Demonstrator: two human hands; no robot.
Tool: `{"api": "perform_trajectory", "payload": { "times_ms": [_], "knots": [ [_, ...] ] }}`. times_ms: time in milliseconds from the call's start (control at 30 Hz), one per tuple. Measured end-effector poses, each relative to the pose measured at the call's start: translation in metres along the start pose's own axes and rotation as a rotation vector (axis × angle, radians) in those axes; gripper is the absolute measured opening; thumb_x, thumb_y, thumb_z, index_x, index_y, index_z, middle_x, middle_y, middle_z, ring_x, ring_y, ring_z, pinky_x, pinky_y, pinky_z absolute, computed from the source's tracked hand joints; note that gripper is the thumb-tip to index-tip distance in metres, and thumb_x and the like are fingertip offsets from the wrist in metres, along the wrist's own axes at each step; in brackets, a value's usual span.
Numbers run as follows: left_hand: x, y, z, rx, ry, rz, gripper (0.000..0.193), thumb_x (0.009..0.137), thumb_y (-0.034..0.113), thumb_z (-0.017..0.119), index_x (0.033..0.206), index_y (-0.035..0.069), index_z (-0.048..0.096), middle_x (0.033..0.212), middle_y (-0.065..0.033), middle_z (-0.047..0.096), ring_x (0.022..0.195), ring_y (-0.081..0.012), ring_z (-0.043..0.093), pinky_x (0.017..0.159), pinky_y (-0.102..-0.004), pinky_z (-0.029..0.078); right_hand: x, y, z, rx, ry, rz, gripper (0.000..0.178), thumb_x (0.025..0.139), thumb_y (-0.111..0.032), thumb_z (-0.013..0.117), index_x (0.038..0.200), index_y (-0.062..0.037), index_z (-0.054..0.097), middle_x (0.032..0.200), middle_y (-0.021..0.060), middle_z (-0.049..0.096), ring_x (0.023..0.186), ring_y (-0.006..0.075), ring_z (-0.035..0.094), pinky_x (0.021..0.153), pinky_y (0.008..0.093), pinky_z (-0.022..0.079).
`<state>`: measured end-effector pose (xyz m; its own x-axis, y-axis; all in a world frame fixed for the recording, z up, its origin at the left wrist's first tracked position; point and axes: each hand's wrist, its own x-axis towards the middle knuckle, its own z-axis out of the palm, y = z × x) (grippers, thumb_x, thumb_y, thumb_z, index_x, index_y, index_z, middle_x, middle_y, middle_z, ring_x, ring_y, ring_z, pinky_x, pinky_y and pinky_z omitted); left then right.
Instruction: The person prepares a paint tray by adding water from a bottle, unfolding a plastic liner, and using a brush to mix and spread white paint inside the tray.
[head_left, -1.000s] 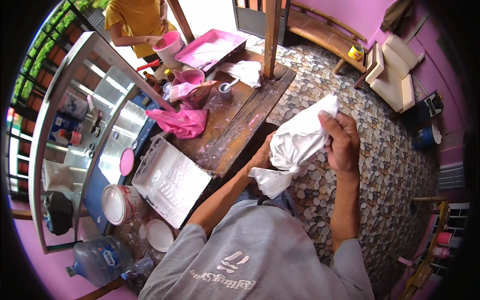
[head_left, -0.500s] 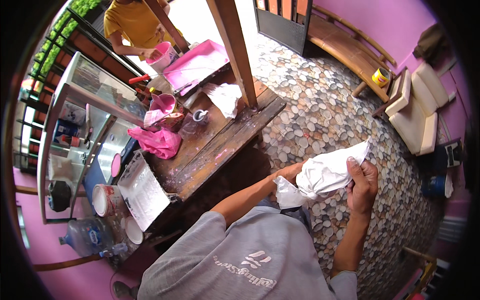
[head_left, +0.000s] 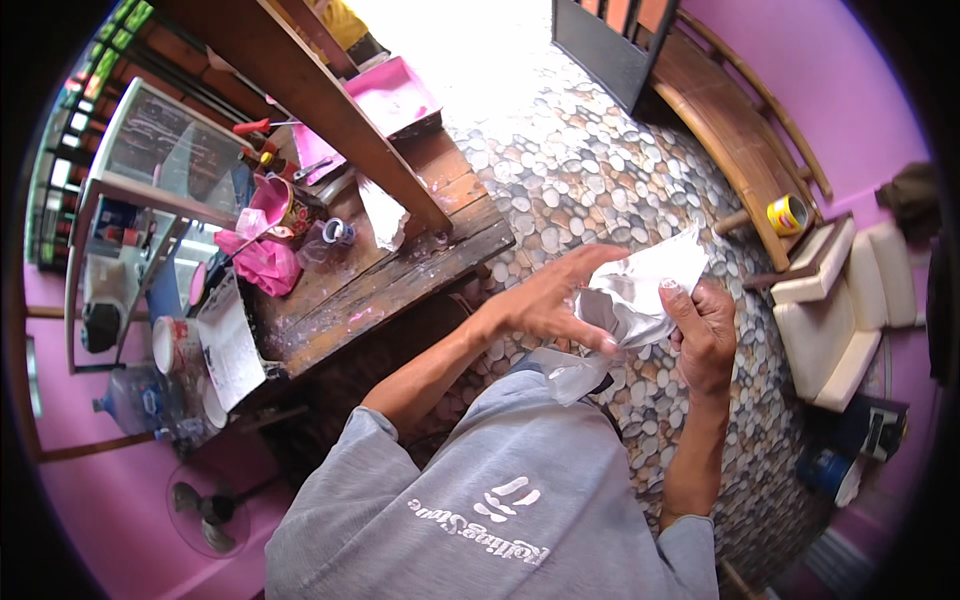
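Note:
A crumpled white plastic bag hangs in front of my chest, its pointed upper corner sticking up. My right hand pinches the bag's right side between thumb and curled fingers. At the left side my left hand is open, thumb and fingers spread wide around the bag's edge; its fingertips are partly hidden behind the white folds. A thinner, loose piece of white plastic droops below, close to my shirt.
To the left, a paint-stained wooden table holds a pink bucket, a pink bag and a pink paint tray. A slanted wooden post rises from it. On the right are a bamboo bench and a cream seat.
My left hand has loosened from the bag and spread its fingers. The bag looks more opened out. My view has turned, leaving the person in yellow mostly out of sight.

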<state>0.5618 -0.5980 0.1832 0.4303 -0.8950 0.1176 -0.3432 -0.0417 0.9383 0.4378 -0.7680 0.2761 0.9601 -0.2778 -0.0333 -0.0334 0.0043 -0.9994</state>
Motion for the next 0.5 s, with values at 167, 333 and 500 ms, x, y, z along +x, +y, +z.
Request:
{"api": "perform_trajectory", "payload": {
  "times_ms": [167, 333, 500],
  "knots": [
    [0.040, 0.003, 0.026, 0.199, 0.440, -0.045, 0.069, 0.067, 0.042, 0.081, 0.122, 0.008, 0.056, 0.112, -0.0155, 0.057, 0.106, -0.0311, 0.055, 0.091, -0.0416, 0.045, 0.076, 0.033, -0.033, -0.068, -0.154, 0.026, 0.022, 0.095, -0.013, 0.055, 0.080, 0.0012, 0.062, 0.064, -0.0064, 0.049, 0.056, 0.0010, 0.036, 0.048, 0.0211, 0.026],
    [0.083, -0.012, 0.034, 0.441, 0.795, -0.151, 0.054, 0.065, 0.033, 0.083, 0.109, 0.010, 0.062, 0.099, -0.0110, 0.061, 0.095, -0.0282, 0.058, 0.080, -0.0388, 0.048, 0.151, 0.050, -0.033, -0.102, -0.280, 0.016, 0.021, 0.094, -0.013, 0.056, 0.086, 0.0043, 0.065, 0.065, -0.0033, 0.054, 0.059, 0.0033, 0.044, 0.048, 0.0226, 0.033],
    [0.121, -0.033, 0.025, 0.582, 0.998, -0.163, 0.030, 0.071, 0.015, 0.074, 0.097, 0.004, 0.063, 0.081, -0.0100, 0.062, 0.080, -0.0288, 0.060, 0.072, -0.0392, 0.047, 0.217, 0.060, -0.034, -0.185, -0.494, -0.082, 0.030, 0.092, -0.012, 0.058, 0.066, 0.0000, 0.055, 0.060, -0.0015, 0.051, 0.055, 0.0024, 0.041, 0.044, 0.0244, 0.030]
  ]
}}
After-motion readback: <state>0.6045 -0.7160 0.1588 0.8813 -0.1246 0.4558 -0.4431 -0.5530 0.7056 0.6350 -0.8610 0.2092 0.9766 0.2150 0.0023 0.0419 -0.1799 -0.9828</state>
